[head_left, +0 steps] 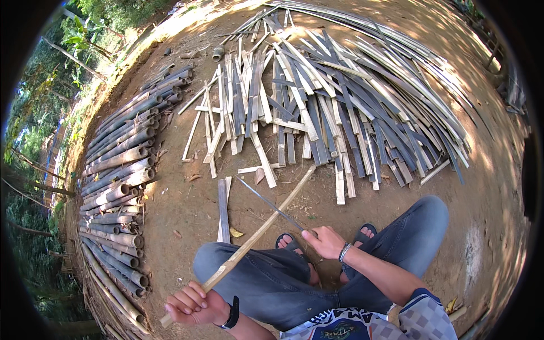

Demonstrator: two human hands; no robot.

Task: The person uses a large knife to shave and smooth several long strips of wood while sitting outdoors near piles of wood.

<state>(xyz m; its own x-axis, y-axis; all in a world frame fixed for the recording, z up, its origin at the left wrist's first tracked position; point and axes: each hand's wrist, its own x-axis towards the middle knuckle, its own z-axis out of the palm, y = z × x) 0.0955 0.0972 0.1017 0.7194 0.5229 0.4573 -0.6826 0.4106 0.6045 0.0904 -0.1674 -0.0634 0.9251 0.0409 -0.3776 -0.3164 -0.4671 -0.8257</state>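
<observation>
Pale tan bamboo stick (255, 238) in the left hand (192, 306), thin grey blade (269, 203) in the right hand (326, 242). Just behind them blue-grey jeans (272, 283) and a checkered grey-white shirt (419, 320); beyond, cream and slate-grey split strips (317, 107) on reddish-brown dirt (187, 209).

A broad heap of flat split bamboo slats (317, 107), pale on one face and grey-blue on the other, is lying fanned out across the bare brown dirt ground (187, 204). Behind it, long thin curved bamboo strips (396, 62) are sweeping round the heap's far edge. At the left, a row of round grey-green bamboo poles (119, 170) is lying side by side with cut ends facing inward. Two short slats (224, 209) are lying apart from the heap, near the knees. Green leafy plants (79, 34) are standing beyond the poles, and sunlight is dappling the far ground.
</observation>
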